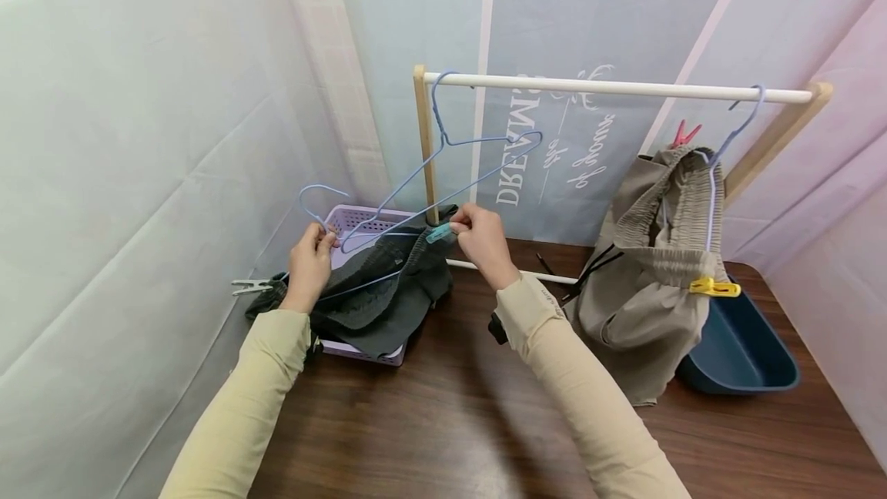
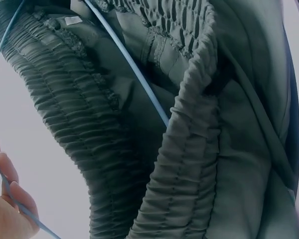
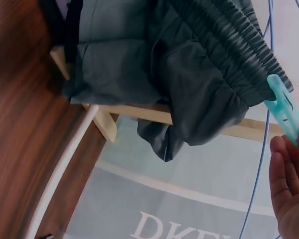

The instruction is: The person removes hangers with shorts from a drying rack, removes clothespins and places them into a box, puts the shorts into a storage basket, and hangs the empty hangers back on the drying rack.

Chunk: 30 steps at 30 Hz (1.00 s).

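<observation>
My left hand (image 1: 309, 266) grips a blue wire hanger (image 1: 320, 189) just below its hook. Dark grey elastic-waist pants (image 1: 388, 306) hang from that hanger, and its wire (image 2: 132, 67) runs inside the gathered waistband (image 2: 174, 164). With thumb and fingers, my right hand (image 1: 485, 241) pinches a teal clothespin (image 1: 438, 232). In the right wrist view this clothespin (image 3: 284, 107) sits at the waistband's corner, next to the hanger wire. A white clothespin (image 1: 251, 286) is at the waistband's other end, left of my left hand.
A lilac basket (image 1: 398, 216) lies beneath the dark pants. On the rack's white bar (image 1: 589, 85) hang a bare blue hanger (image 1: 443, 141) and another hanger with khaki pants (image 1: 651, 299), clipped by yellow (image 1: 714, 287) and pink (image 1: 684, 134) clothespins. A navy basin (image 1: 755, 353) stands at right.
</observation>
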Each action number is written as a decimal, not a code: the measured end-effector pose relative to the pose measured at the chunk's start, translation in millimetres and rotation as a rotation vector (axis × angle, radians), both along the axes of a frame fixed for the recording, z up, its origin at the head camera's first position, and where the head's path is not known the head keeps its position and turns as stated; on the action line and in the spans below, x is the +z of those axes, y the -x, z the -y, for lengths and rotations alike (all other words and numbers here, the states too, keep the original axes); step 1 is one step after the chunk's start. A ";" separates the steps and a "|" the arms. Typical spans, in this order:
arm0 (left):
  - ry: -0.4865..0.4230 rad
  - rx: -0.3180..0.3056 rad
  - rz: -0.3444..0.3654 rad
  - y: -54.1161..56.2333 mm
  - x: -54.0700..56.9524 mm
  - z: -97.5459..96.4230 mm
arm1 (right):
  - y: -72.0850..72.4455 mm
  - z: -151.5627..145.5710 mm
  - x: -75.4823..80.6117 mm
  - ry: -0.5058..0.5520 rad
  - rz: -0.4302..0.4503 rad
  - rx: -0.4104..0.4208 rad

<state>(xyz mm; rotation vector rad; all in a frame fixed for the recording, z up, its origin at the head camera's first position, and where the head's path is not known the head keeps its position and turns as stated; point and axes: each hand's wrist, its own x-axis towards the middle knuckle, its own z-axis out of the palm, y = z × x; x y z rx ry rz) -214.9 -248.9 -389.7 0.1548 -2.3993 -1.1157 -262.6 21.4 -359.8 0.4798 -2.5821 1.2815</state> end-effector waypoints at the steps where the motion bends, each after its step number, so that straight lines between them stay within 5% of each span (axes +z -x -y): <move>1: -0.009 0.000 0.005 -0.2 0.4 0.1 | -0.2 0.5 0.5 0.011 0.025 -0.002; 11: 0.003 0.004 0.001 -1.5 1.1 -1.5 | 0.9 2.3 1.3 -0.043 0.107 0.074; 18: -0.026 -0.010 -0.011 -2.5 1.3 -2.2 | -0.6 12.2 -2.0 0.073 0.196 0.043; 26: -0.029 0.013 -0.005 -3.8 -0.4 1.2 | -8.0 17.5 -1.7 0.033 -0.003 -0.086; 30: -0.033 0.019 -0.003 -3.7 -1.0 1.8 | -9.5 14.7 0.0 -0.019 -0.099 -0.076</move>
